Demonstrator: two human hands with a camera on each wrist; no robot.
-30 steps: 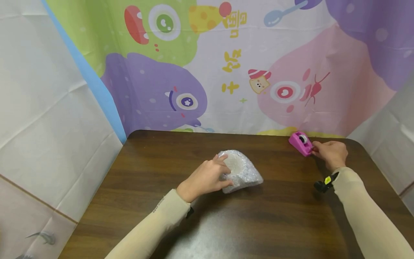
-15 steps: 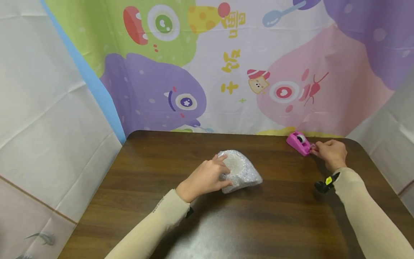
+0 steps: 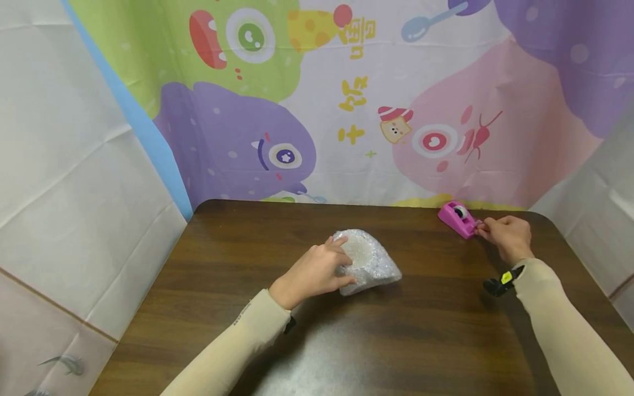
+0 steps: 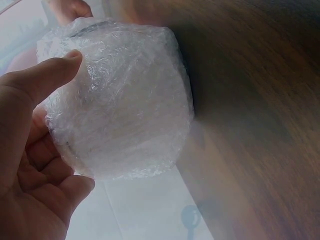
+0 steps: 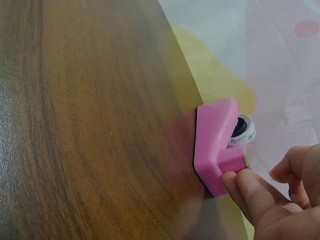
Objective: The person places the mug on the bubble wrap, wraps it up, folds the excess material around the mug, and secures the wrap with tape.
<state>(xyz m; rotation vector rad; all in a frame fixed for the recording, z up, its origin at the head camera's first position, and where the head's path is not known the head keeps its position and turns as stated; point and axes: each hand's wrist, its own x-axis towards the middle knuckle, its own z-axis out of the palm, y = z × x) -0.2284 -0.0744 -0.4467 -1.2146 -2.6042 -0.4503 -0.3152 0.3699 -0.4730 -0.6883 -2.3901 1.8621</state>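
Observation:
A lumpy bundle wrapped in clear plastic film (image 3: 373, 261) sits on the table, tilted, with a rounded whitish inside showing through. My left hand (image 3: 317, 272) grips its left side, thumb on one face in the left wrist view and the other fingers around the edge. At the back right stands a pink tape dispenser (image 3: 457, 219) with a small roll of tape (image 5: 243, 132) in it. Beside its serrated cutter, the thumb and a finger of my right hand (image 3: 506, 234) pinch together at what looks like the tape's end; the clear strip is hard to make out.
The dark wood table (image 3: 238, 330) has rounded back corners. A cartoon-printed curtain (image 3: 346, 165) hangs right behind its back edge. Pale panels stand left (image 3: 74, 137) and right of the table.
The tape dispenser and right hand shift very slightly left, mostly between the two earlier frames. The right wrist turns a little. My left hand and the wrapped bundle stay in place.

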